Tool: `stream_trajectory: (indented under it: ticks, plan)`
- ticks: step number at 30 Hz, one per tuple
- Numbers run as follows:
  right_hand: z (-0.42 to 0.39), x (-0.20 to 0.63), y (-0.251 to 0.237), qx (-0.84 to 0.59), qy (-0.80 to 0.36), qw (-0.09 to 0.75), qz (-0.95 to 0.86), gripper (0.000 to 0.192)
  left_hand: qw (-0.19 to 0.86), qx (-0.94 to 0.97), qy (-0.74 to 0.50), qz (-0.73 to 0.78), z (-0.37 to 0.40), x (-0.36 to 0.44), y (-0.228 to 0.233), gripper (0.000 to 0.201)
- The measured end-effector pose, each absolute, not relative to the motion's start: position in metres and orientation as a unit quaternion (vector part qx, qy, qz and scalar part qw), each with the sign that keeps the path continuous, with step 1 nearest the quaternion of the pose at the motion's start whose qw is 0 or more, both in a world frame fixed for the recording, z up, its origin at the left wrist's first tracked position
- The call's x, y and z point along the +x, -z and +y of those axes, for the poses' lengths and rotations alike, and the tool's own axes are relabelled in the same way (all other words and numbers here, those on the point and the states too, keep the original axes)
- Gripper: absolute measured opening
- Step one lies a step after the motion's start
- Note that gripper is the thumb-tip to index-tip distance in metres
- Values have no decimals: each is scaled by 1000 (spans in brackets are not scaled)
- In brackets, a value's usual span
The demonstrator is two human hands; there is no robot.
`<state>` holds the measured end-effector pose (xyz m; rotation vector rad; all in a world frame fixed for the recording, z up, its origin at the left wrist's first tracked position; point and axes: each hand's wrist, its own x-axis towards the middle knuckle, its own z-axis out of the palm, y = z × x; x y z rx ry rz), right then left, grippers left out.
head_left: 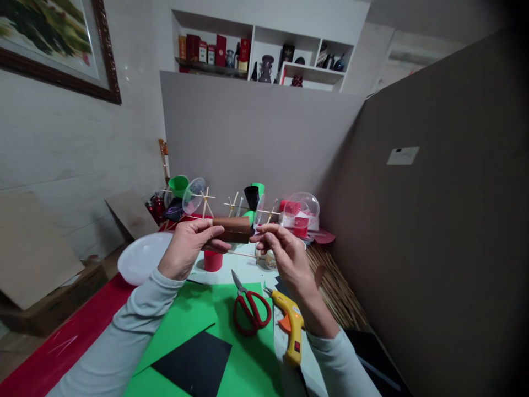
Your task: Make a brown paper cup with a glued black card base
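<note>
A brown paper tube lies level in front of me, with a narrow slit or seam along its side. My left hand is closed round its left end, thumb across the front. At the right end, the fingertips of my right hand are pinched together, touching or almost touching the rim; anything between them is too small to make out. Below on green paper lie red-handled scissors and a black paper piece. A yellow glue gun rests beside them, under my right forearm.
Behind my hands stand a red cup, stick frames, a green paper cone and a clear plastic dome. A white plate sits at left. Bamboo-like strips line the right, below a grey partition.
</note>
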<state>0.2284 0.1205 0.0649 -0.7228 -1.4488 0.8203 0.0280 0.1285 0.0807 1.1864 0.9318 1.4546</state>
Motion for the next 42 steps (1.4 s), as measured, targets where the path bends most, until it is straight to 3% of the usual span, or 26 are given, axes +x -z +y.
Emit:
stream_trajectory:
  ticks: [17, 24, 29, 33, 40, 42]
  plan:
    - [104, 229, -73, -339, -263, 664, -613, 7, 561, 476, -624, 263, 125, 30, -81, 42]
    - [103, 225, -72, -340, -228, 622, -668, 5, 549, 475, -631, 272, 120, 30, -82, 48]
    - [105, 220, -69, -327, -226, 545, -738, 11, 531, 438, -668, 282, 132, 21, -79, 38]
    - [103, 223, -71, -331, -220, 540, -742, 10, 552, 448, -629, 316, 140, 28, -65, 10]
    - [103, 229, -71, -361, -226, 578, -696, 12, 568, 499, -562, 335, 138, 44, -55, 14]
    - [106, 231, -69, -365, -218, 588, -688, 22, 565, 507, -559, 334, 137, 43, -56, 14]
